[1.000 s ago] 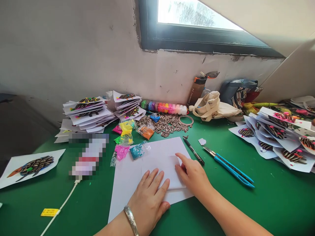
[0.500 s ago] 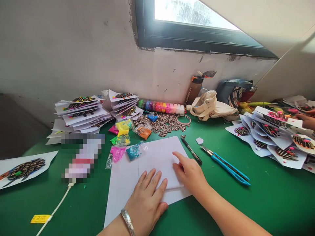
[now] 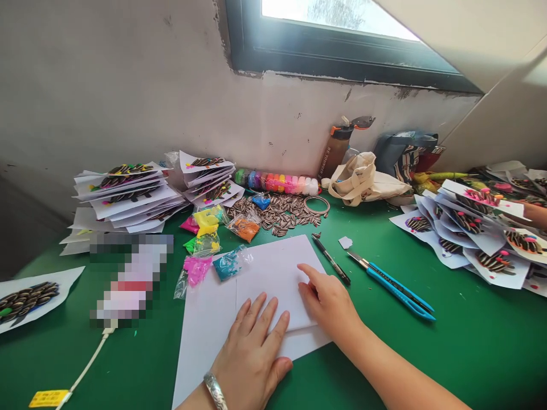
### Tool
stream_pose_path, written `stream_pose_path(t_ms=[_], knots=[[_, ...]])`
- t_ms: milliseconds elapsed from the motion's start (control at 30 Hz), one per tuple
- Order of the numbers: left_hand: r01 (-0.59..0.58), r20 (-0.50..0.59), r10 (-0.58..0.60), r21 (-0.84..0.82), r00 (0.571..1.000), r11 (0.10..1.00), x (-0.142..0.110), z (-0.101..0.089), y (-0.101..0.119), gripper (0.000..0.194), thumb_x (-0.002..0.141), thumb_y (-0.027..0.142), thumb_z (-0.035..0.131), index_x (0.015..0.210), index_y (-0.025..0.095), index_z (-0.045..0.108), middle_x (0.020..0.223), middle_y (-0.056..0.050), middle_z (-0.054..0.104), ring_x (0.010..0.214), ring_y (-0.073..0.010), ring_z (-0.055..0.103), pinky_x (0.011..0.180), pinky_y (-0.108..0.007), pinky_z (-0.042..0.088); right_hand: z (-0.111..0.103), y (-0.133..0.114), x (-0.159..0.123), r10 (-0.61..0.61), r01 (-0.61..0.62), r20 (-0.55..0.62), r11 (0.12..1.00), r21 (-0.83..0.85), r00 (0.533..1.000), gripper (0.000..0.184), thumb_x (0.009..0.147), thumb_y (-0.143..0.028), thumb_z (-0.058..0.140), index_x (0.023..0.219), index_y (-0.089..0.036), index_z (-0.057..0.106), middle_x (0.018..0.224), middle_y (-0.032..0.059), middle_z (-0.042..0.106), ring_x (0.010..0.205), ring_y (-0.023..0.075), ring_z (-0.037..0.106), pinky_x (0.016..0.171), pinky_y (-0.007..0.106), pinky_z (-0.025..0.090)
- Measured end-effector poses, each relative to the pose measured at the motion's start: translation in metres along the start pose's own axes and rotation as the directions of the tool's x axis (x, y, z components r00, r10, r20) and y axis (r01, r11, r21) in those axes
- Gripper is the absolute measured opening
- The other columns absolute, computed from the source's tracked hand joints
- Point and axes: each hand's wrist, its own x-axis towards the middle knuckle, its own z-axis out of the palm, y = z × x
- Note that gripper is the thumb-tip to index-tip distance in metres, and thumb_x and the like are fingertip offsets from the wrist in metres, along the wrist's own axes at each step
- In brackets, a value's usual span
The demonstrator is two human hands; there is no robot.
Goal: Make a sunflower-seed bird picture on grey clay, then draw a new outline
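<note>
My left hand lies flat with fingers spread on a white sheet of paper, a silver bangle at its wrist. At the sheet's right side rests my right hand, index finger stretched out along the paper and the other fingers partly curled; nothing shows in it. Under this sheet is a larger white sheet. A bag of teal clay sits on the papers' upper left, beside a bag of pink clay. A black pen and a blue utility knife lie to the right.
Sunflower seeds are spread behind the papers, near a tape roll. Seed-decorated cards are stacked at left and right. A brown bottle and canvas bag stand by the wall. Another person's hand shows far right.
The view has shifted slightly, so the things at the left appear further left. Both hands keep nearly the same places on the paper.
</note>
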Motion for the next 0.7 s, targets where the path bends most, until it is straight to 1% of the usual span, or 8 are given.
stream_pose_path(t_ms=[267,367,433,500,567,600,633,700], knots=[[-0.020,-0.006,0.021,0.047,1.000,0.999,0.004,-0.006,0.001,0.055,0.084,0.034,0.059,0.137,0.022,0.047,0.143,-0.009,0.047,0.132,-0.0351,0.039,0.100,-0.051,0.043,0.004,0.003,0.002,-0.004,0.004,0.000,1.000,0.002,1.000,0.031,0.088,-0.017,0.048,0.116,-0.015,0.061,0.065,0.0011,0.065,0.058,0.0177,0.056,0.060,0.031,0.044],[-0.036,-0.012,0.037,0.065,0.999,0.997,0.006,-0.007,0.001,0.053,0.084,0.034,0.059,0.135,0.021,0.050,0.141,-0.009,0.049,0.130,-0.0349,0.042,0.099,-0.050,0.044,-0.003,0.003,-0.001,-0.008,0.012,-0.056,0.997,0.072,0.998,0.028,0.089,-0.018,0.049,0.114,-0.014,0.061,0.070,0.0029,0.065,0.063,0.0180,0.057,0.062,0.031,0.047],[-0.040,-0.023,0.041,0.073,0.999,0.997,0.007,-0.008,0.001,0.052,0.084,0.034,0.059,0.134,0.021,0.050,0.140,-0.009,0.050,0.129,-0.0349,0.042,0.099,-0.050,0.044,-0.013,-0.002,-0.008,-0.075,0.087,-0.122,0.991,0.100,0.990,0.027,0.090,-0.016,0.048,0.115,-0.013,0.060,0.079,0.0065,0.066,0.073,0.0195,0.059,0.067,0.033,0.049],[-0.044,-0.024,0.045,0.074,0.999,0.996,0.007,-0.007,0.001,0.052,0.084,0.033,0.058,0.134,0.020,0.050,0.141,-0.010,0.050,0.130,-0.0352,0.042,0.099,-0.051,0.043,-0.023,-0.012,-0.019,-0.211,0.223,-0.136,0.972,0.079,0.968,0.030,0.090,-0.012,0.048,0.118,-0.014,0.058,0.092,0.0102,0.067,0.086,0.0222,0.059,0.077,0.038,0.049],[-0.045,-0.016,0.046,0.070,0.999,0.997,0.007,-0.007,0.001,0.051,0.085,0.032,0.058,0.134,0.019,0.050,0.141,-0.010,0.050,0.130,-0.0354,0.041,0.100,-0.051,0.043,-0.029,-0.025,-0.032,-0.336,0.344,-0.090,0.935,0.085,0.937,0.033,0.088,-0.011,0.050,0.120,-0.013,0.057,0.103,0.0121,0.066,0.094,0.0241,0.057,0.083,0.041,0.049],[-0.048,-0.011,0.049,0.066,0.999,0.997,0.007,-0.007,0.000,0.050,0.085,0.032,0.057,0.133,0.018,0.051,0.141,-0.010,0.050,0.131,-0.0354,0.041,0.100,-0.051,0.043,-0.029,-0.030,-0.037,-0.382,0.387,-0.066,0.917,0.101,0.922,0.033,0.088,-0.012,0.052,0.120,-0.012,0.058,0.102,0.0122,0.066,0.093,0.0243,0.057,0.081,0.040,0.050],[-0.051,-0.005,0.051,0.062,0.999,0.997,0.007,-0.007,0.000,0.050,0.086,0.033,0.056,0.133,0.018,0.051,0.141,-0.011,0.050,0.130,-0.0354,0.041,0.100,-0.051,0.043,-0.029,-0.035,-0.041,-0.410,0.412,-0.046,0.904,0.110,0.911,0.034,0.087,-0.012,0.052,0.121,-0.011,0.057,0.100,0.0122,0.067,0.092,0.0245,0.057,0.079,0.040,0.051],[-0.054,-0.004,0.055,0.056,0.999,0.997,0.007,-0.008,0.000,0.050,0.087,0.036,0.055,0.133,0.017,0.051,0.141,-0.011,0.050,0.130,-0.0353,0.041,0.100,-0.050,0.042,-0.026,-0.039,-0.047,-0.415,0.412,-0.001,0.903,0.118,0.910,0.033,0.087,-0.010,0.051,0.120,-0.011,0.058,0.096,0.0113,0.067,0.088,0.0235,0.058,0.076,0.039,0.052]])
